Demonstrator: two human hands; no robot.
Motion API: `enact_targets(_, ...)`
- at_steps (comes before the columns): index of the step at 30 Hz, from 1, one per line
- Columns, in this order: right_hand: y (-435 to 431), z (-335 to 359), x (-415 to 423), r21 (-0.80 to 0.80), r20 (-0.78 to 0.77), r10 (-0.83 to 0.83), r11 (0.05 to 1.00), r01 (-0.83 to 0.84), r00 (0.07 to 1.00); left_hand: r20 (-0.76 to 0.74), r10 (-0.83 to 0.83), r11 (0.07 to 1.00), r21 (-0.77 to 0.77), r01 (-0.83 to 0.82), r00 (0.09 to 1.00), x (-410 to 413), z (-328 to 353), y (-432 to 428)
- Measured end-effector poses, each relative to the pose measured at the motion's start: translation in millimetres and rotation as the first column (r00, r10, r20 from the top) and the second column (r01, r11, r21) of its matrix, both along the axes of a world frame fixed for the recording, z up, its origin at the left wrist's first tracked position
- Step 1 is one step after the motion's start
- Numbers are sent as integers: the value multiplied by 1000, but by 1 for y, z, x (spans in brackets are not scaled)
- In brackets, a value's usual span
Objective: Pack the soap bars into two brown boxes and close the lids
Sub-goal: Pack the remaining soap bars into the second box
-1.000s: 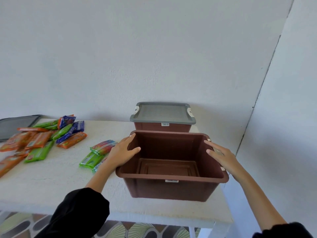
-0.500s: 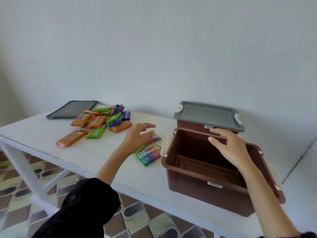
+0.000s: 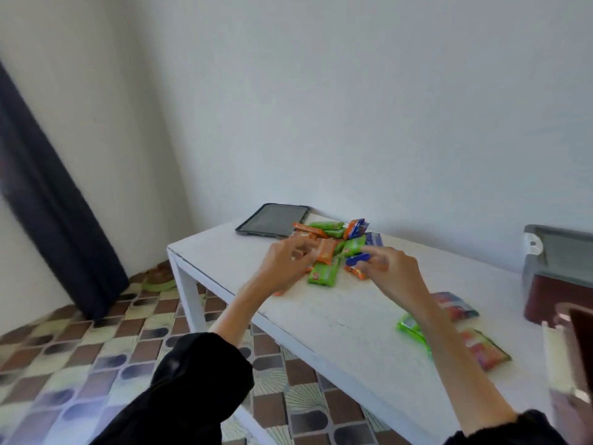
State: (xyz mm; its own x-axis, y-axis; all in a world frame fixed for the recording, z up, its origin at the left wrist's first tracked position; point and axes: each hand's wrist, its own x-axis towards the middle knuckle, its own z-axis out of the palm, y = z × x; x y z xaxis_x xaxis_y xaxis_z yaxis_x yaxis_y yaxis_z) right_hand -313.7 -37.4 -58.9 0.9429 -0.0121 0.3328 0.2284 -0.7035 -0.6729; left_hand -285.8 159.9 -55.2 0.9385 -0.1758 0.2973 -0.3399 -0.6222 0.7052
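A pile of soap bars in orange, green and blue wrappers lies at the far end of the white table. My left hand hovers over the pile's orange bars with bent fingers, and no grip shows. My right hand pinches a blue soap bar between finger and thumb at the pile's right side. A brown box with a grey lid stands at the right edge. The open brown box is blurred and cut off at the lower right. Three more wrapped bars lie by my right forearm.
A loose grey lid lies flat at the table's far corner beside the pile. White walls stand behind the table. A dark curtain hangs at the left over a patterned tile floor.
My view has swung left, away from the boxes. Both hands left the open box and reached over to the soap pile, where my right hand has taken a blue bar.
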Motion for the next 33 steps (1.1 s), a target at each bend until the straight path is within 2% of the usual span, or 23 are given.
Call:
enact_targets(6,72,-6,74,-36,-28,116,992,-117,993,-11,56,998,-7,-56,998,58,-9,62)
enact_targets(14,119,-20,194,-98,-84,162,981,-170,983,-47,107,994,10,-107,993,168,-23,108)
enact_targets(26,147,-38,380,-120,-235,106,983,-137,966,-157,170,985,13,-170,973,345,-35,159)
enact_targets(33,159,-68,457,-134,-332,30,988,-79,943,-214,88,994,87,-71,973,440,-62,170)
